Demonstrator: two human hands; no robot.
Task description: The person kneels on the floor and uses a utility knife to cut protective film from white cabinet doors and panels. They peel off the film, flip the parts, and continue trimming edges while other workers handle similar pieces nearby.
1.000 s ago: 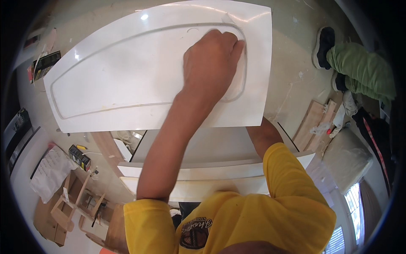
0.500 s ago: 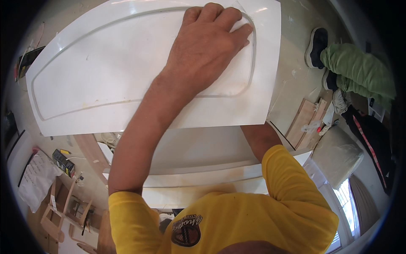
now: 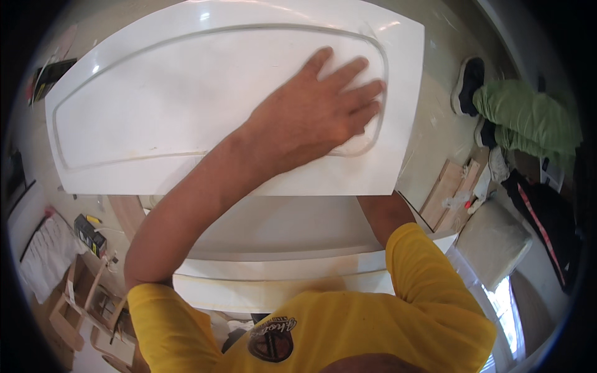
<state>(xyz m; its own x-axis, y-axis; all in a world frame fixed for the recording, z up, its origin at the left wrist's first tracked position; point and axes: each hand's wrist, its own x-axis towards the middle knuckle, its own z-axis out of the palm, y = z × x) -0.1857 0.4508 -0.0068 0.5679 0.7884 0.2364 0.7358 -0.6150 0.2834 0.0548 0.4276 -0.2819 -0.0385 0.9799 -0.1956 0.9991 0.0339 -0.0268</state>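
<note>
A white panel (image 3: 155, 93) with a curved far edge spans the upper part of the view. A grey grooved outline (image 3: 217, 31) runs round inside its border. On the right end of the panel, inside that outline, my left hand (image 3: 329, 102) lies palm down, fingers spread and slightly blurred. No object shows in its grip. My right forearm (image 3: 385, 214) passes beneath the panel's near edge; the panel hides the right hand. Below the panel sits a white body with a broad pale grey surface (image 3: 280, 224) and a curved near rim.
At right, another person's green-trousered leg (image 3: 525, 102) and dark shoe (image 3: 469, 87) are beside wooden boards (image 3: 448, 193) and a plastic-wrapped block (image 3: 491, 239). Wooden pieces (image 3: 71, 311), a white cloth (image 3: 46, 252) and a dark box (image 3: 90, 236) lie at lower left.
My left hand has moved from the grooved outline's far right corner back toward me, and its fingers have spread. The panel appears slightly lower and further right in view.
</note>
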